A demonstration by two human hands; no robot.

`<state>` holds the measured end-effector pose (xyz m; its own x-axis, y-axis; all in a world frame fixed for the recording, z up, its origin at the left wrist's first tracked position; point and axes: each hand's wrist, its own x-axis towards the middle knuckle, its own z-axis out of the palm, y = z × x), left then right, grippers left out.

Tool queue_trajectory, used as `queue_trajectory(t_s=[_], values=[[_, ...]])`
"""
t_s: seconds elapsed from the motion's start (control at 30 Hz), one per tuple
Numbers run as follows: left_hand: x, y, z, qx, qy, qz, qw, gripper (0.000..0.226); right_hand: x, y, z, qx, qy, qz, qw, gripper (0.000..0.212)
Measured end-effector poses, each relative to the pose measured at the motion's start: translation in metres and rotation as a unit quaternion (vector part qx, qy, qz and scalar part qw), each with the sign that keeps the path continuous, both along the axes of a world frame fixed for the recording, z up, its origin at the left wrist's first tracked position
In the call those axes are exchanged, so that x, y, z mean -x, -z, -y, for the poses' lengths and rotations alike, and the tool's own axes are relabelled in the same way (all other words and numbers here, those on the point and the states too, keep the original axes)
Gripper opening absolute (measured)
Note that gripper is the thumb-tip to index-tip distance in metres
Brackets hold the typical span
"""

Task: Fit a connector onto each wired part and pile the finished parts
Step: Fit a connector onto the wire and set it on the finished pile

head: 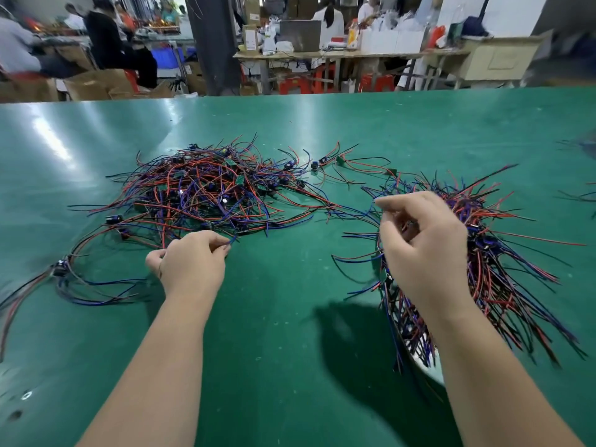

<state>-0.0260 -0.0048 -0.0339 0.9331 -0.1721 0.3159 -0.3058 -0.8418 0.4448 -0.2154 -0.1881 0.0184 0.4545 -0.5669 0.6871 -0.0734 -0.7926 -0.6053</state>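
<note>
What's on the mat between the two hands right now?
Head view: between the left hand and right hand it's mostly bare green mat. Only a few loose wire ends from the right pile poke in.

Bright overhead glare; blurred, warped edges

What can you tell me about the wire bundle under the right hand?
The bundle is a heap of thin red, blue and black wires with small dark parts inside. Wire ends fan outward. It lies on the green table, its near end over a pale curved rim. The right hand is over it; contact unclear.
</note>
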Motion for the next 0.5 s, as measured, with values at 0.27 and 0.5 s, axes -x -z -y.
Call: queue_trajectory(t_s=[0.27, 0.5], values=[[0.003, -0.002, 0.001, -0.022, -0.013, 0.004, 1.0, 0.054, -0.006, 0.009, -0.017, 0.012, -0.117, -0.035, 0.992, 0.017], [0.004, 0.003, 0.006, -0.026, -0.009, 0.017, 0.999, 0.019, -0.007, 0.009, -0.018, -0.006, -0.134, -0.033, 0.99, 0.017]])
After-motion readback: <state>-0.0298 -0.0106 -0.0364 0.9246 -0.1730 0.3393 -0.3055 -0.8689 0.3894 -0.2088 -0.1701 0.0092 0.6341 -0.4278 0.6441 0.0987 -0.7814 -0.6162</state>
